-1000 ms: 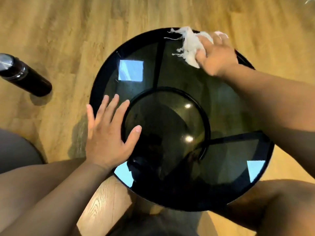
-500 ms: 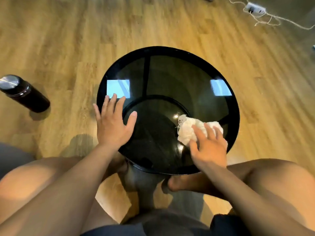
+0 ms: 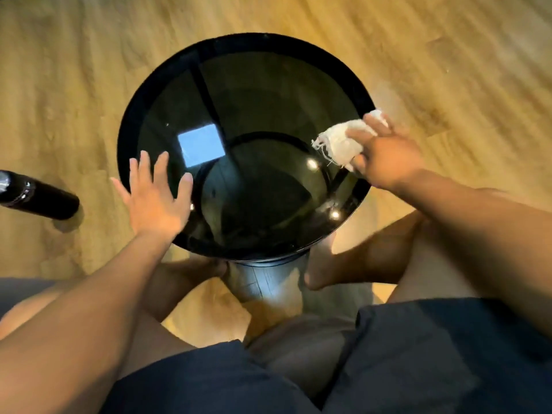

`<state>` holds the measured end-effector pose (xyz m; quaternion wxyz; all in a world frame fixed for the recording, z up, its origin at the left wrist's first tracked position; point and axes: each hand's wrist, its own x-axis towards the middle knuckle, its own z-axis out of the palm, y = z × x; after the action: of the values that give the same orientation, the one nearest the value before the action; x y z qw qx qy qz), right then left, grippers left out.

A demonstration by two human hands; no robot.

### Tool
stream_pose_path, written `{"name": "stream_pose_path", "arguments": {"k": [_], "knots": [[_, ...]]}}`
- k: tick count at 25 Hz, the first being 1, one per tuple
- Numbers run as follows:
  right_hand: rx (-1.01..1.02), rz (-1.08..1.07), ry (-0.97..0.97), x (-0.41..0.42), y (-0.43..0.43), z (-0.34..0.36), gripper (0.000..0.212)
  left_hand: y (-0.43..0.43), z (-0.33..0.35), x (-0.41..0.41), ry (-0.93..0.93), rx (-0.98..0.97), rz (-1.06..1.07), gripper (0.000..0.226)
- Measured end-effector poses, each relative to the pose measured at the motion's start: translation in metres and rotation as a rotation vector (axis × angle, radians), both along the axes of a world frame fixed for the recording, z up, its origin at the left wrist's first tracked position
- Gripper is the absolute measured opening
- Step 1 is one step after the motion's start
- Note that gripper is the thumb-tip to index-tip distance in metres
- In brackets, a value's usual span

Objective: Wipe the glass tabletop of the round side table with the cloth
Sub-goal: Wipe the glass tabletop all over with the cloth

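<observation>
Shifted since half a second ago: cloth (image 3: pixel 340 141) up from near right of desk (image 3: pixel 239 43) to right rim, bunched under pressing right hand (image 3: pixel 385 156); left hand (image 3: pixel 155 198) open, flat, fingers spread, on left edge; bottle (image 3: pixel 38 195) on floor

Right hand (image 3: pixel 385 155), cloth (image 3: pixel 339 141) on tabletop (image 3: pixel 268 94)

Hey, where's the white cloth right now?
In the head view, the white cloth lies under the right hand at the right edge of the glass tabletop, opposite the left hand.
</observation>
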<state>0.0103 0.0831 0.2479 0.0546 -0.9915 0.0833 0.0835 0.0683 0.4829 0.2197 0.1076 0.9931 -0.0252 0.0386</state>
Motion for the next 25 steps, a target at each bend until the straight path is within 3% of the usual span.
{"name": "stream_pose_path", "arguments": {"k": [2, 4, 6, 8, 11, 14, 18, 21, 25], "knots": [[0.065, -0.176, -0.028, 0.012, 0.007, 0.008, 0.056, 0.002, 0.001, 0.002, -0.012, -0.035, 0.009, 0.061], [0.085, -0.157, -0.129, -0.002, 0.071, 0.004, 0.055, 0.000, 0.002, 0.003, -0.013, -0.099, 0.037, 0.059], [0.262, 0.035, -0.170, -0.034, 0.165, 0.008, 0.051, -0.001, 0.004, 0.003, -0.044, -0.140, 0.052, 0.059], [0.385, 0.384, -0.054, -0.067, 0.241, 0.016, 0.047, 0.000, 0.004, 0.003, -0.073, -0.156, 0.037, 0.060], [0.363, 0.715, -0.093, -0.053, 0.224, 0.006, 0.038, 0.001, 0.000, 0.005, -0.069, -0.142, 0.029, 0.062], [0.301, 0.499, -0.347, -0.022, 0.113, -0.012, 0.030, 0.001, 0.000, 0.004, -0.057, -0.147, 0.044, 0.060], [0.094, 0.012, -0.250, 0.014, -0.015, -0.002, 0.044, 0.001, -0.001, 0.004, -0.095, -0.145, 0.049, 0.061], [0.068, -0.007, -0.201, -0.002, 0.029, 0.006, 0.042, 0.006, -0.004, 0.006, -0.106, -0.184, 0.067, 0.062], [0.130, 0.303, -0.185, -0.065, 0.132, 0.011, 0.032, 0.005, -0.005, 0.005, -0.087, -0.255, 0.066, 0.063]]}}
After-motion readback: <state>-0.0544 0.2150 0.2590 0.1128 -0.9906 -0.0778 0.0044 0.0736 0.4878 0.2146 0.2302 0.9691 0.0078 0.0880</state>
